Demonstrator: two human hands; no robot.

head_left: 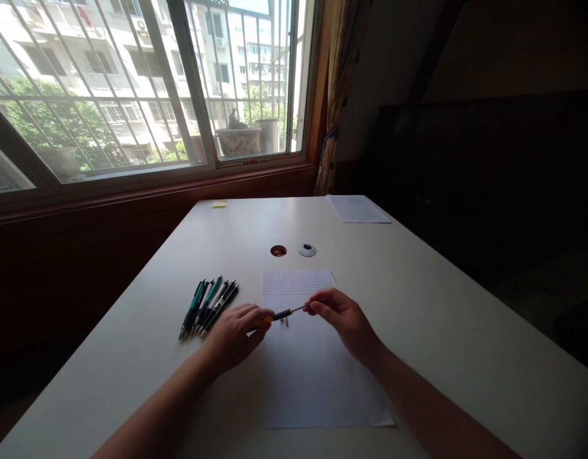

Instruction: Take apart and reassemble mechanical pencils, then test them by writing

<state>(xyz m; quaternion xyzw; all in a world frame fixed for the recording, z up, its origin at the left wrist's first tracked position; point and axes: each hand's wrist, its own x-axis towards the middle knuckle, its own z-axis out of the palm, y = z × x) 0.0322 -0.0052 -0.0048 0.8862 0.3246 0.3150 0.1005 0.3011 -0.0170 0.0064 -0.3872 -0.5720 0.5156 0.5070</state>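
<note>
Over the paper, my left hand [239,331] is closed around the barrel of a black-and-yellow pen [283,314], which slants up to the right. A thin dark rod that looks like a refill [298,308] sticks out of the pen's right end. The fingertips of my right hand [339,315] pinch the far end of that rod. Beneath the pen lies a sheet of paper [317,382], with lines of writing on its upper part. One or two small dark pieces [286,322] rest on the sheet just under the pen, partly hidden by it.
Left of my left hand lies a bunch of several pens [210,306], green, white and black. Farther back are a round hole [278,251] in the white table [145,306] and a round cover [307,250]. Papers [358,209] and a yellow sticky note [220,204] lie along the far edge.
</note>
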